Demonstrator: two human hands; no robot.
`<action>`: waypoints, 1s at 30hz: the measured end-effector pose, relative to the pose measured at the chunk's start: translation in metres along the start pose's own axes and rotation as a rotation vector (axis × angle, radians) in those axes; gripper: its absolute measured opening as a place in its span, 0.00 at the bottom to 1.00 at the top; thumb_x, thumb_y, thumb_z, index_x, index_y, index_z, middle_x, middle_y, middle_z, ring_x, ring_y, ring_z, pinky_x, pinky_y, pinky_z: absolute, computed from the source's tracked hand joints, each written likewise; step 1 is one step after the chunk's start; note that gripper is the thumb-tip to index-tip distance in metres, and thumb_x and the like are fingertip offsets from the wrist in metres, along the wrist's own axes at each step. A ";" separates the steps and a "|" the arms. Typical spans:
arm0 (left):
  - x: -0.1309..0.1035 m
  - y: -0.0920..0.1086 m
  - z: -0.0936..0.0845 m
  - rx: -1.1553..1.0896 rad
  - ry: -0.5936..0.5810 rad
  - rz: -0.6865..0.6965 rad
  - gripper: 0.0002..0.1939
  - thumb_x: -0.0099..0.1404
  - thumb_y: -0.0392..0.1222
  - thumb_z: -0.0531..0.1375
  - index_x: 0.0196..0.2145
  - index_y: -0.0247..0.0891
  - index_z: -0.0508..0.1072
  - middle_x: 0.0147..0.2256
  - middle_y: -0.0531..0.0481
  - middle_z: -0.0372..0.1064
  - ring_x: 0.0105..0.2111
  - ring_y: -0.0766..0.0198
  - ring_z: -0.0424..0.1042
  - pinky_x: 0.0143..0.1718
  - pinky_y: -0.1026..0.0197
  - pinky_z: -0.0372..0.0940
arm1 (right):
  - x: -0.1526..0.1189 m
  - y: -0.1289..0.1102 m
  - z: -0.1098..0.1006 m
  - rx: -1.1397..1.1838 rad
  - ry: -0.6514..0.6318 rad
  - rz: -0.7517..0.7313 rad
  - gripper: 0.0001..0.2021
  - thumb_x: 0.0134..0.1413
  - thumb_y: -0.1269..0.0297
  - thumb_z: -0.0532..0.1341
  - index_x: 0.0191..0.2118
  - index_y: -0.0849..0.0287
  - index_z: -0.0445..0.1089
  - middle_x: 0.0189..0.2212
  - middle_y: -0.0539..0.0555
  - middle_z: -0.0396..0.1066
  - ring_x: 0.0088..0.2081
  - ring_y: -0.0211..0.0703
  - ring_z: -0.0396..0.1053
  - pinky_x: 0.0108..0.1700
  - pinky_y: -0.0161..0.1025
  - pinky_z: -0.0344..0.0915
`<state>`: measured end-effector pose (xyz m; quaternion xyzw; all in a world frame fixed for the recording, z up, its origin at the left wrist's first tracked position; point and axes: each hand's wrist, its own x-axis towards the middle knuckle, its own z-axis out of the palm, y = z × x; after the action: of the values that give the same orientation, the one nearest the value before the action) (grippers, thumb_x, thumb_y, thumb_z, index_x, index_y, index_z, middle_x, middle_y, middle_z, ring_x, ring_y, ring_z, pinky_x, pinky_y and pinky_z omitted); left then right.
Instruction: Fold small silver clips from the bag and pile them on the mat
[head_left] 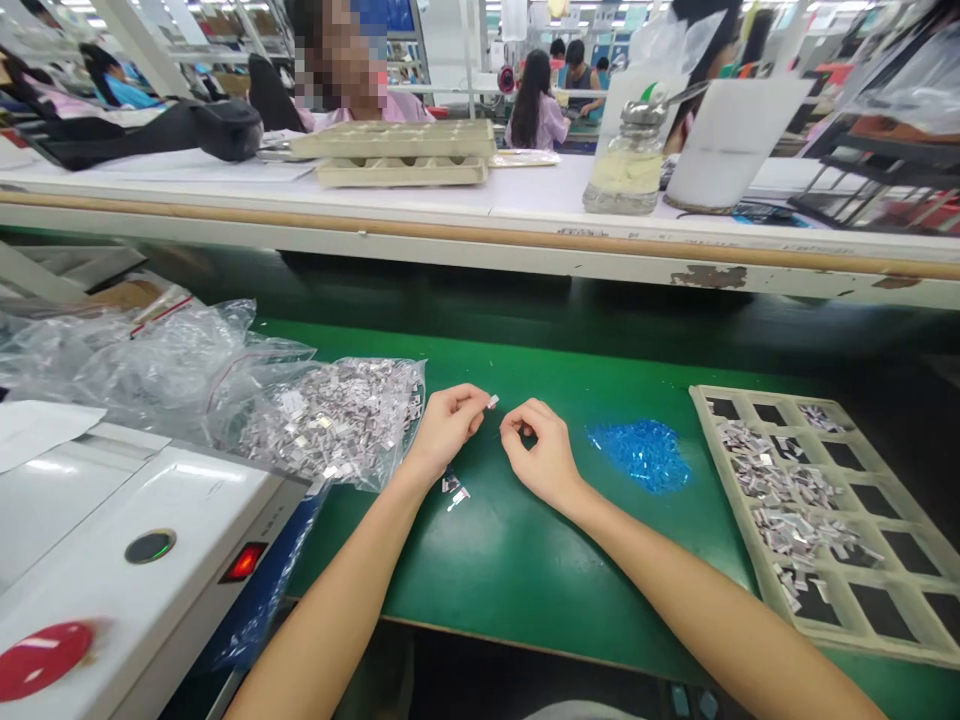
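Note:
Between thumb and forefinger, my left hand (448,428) pinches a small silvery piece (493,402) above the green mat (480,570). My right hand (543,450) is just to its right, apart from it, with thumb and forefinger curled together; whatever they hold, if anything, is too small to make out. A few loose silvery pieces (459,494) lie below my left hand. Left of it is a clear bag (337,420) full of similar pieces. A pile of small blue pieces (645,455) lies right of my right hand.
A compartment tray (739,520) at the right holds silvery pieces in several cells. A white machine (187,510) with a red button is at the lower left, crumpled plastic bags (150,350) behind it. The shelf (450,225) above carries stacked trays and a glass jar (626,170). People sit beyond.

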<state>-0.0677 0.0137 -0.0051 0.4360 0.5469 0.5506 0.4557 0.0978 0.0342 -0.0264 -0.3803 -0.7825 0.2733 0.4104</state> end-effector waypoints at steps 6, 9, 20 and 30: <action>0.007 0.005 -0.011 -0.450 -0.037 -0.105 0.06 0.56 0.39 0.62 0.25 0.37 0.68 0.17 0.56 0.58 0.14 0.73 0.47 0.17 0.67 0.41 | -0.006 0.002 0.005 -0.478 -0.169 -0.187 0.07 0.64 0.73 0.59 0.39 0.58 0.74 0.38 0.56 0.72 0.42 0.50 0.63 0.42 0.47 0.54; 0.009 0.006 -0.018 -0.607 -0.074 -0.148 0.05 0.56 0.39 0.59 0.25 0.37 0.68 0.17 0.55 0.57 0.14 0.72 0.48 0.16 0.68 0.43 | -0.007 -0.003 0.003 -0.461 -0.239 -0.377 0.11 0.67 0.74 0.57 0.49 0.60 0.74 0.45 0.59 0.72 0.46 0.51 0.62 0.44 0.47 0.56; 0.014 -0.002 -0.012 -0.580 -0.005 -0.195 0.16 0.61 0.48 0.65 0.25 0.37 0.65 0.18 0.56 0.59 0.14 0.75 0.49 0.16 0.68 0.42 | -0.004 -0.010 0.003 -0.350 -0.559 -0.572 0.09 0.74 0.63 0.57 0.42 0.57 0.74 0.43 0.56 0.71 0.45 0.48 0.61 0.46 0.46 0.56; 0.015 -0.013 -0.005 -0.300 -0.018 -0.113 0.19 0.59 0.55 0.68 0.27 0.36 0.70 0.16 0.57 0.58 0.13 0.75 0.48 0.17 0.65 0.37 | -0.011 -0.007 0.006 -0.322 -0.426 -0.500 0.08 0.73 0.70 0.52 0.40 0.57 0.65 0.39 0.55 0.67 0.40 0.48 0.63 0.43 0.45 0.57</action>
<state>-0.0752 0.0270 -0.0189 0.3366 0.4779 0.5956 0.5510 0.0938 0.0206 -0.0290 -0.1716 -0.9522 0.1108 0.2273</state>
